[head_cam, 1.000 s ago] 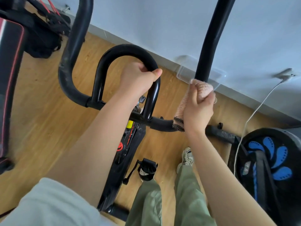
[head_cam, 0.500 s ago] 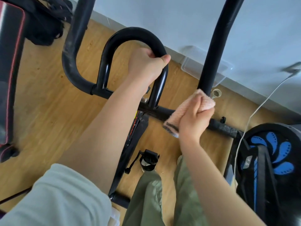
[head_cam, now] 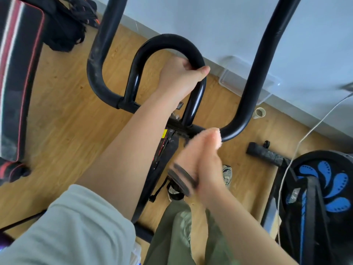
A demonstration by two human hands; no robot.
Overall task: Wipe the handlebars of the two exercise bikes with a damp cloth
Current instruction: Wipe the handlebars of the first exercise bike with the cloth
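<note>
handlebar [head_cam: 168, 38] is gripped by left hand [head_cam: 179, 79] mid-wipe, cloth [head_cam: 214, 137] clenched in right hand [head_cam: 207, 169] beside it; firm pressing is needed next.

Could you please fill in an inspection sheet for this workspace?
Surface: wooden floor, light planks.
Job's things: black handlebars; pink cloth at the right bar's lower bend, blurred.
Clutter: clear plastic container and tape roll by the wall; black bag.
Hands: left hand grips the inner loop; right hand holds the cloth.
Cables: white cable running towards the blue-wheeled machine.
Surroundings: pale wall; padded bench on the left.
</note>
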